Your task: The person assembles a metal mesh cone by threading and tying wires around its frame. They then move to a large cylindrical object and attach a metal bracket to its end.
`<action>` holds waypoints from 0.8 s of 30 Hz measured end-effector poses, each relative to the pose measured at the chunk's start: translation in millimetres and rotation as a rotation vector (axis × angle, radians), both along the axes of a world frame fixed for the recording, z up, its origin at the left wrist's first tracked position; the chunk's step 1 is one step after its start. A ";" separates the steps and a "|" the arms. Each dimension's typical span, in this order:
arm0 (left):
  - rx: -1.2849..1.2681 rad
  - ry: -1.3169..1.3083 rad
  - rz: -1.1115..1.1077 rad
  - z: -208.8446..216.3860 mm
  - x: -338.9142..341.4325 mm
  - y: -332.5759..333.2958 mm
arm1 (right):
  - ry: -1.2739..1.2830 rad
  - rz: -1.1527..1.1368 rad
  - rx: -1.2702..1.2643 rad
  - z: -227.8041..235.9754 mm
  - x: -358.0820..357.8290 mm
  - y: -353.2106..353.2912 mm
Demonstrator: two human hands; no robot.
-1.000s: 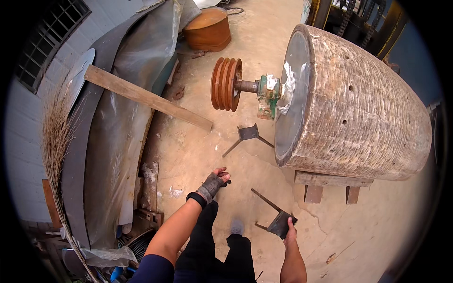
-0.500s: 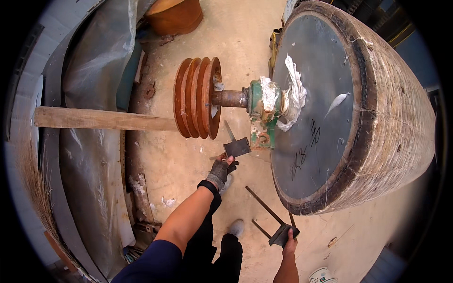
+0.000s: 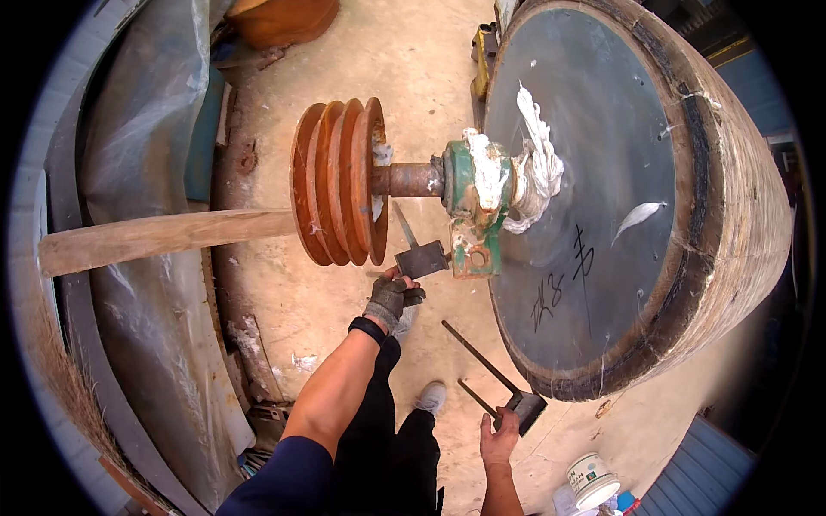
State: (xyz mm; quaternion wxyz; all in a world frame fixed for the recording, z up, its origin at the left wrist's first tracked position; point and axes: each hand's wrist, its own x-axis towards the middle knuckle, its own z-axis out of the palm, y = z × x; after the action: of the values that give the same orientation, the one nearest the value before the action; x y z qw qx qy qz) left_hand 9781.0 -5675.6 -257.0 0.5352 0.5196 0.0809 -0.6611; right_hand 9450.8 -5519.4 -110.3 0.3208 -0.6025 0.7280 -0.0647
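My left hand, in a grey fingerless-looking glove, grips a dark metal stand with a flat plate and thin legs. That stand is just below a rusty grooved pulley and left of a green bearing housing smeared with white stuff. My right hand, bare, is closed on the edge of a second dark metal stand, whose long legs point up and left. The second stand is near the lower rim of a large drum with a grey end face. My fingers partly hide both stands.
A wooden beam runs from the left up to the pulley. Plastic-covered sheets line the left side. A white bucket is at lower right, and a rusty rounded vessel stands at the far left.
My right hand has shifted left and turned its stand, so the plate faces differently. My left hand still holds its stand under the pulley. The whole view has shifted slightly.
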 end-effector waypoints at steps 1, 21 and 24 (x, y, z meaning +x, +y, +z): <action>-0.010 -0.006 -0.016 2.2 0.5 -5.7 | -0.088 0.071 -0.037 -17.2 12.6 -1.4; -0.163 -0.516 -0.590 3.7 69.2 -21.6 | -0.896 -0.468 0.719 -134.8 193.0 -242.0; -0.135 -0.607 -0.677 -12.6 86.1 16.6 | -0.908 -0.321 0.753 -117.8 210.4 -230.0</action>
State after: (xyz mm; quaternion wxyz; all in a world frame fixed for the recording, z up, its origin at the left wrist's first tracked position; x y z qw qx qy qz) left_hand 9867.1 -5659.0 -269.5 0.3209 0.6510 -0.2970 -0.6205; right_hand 9661.2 -5749.3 -228.1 0.7762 -0.2425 0.5732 -0.1009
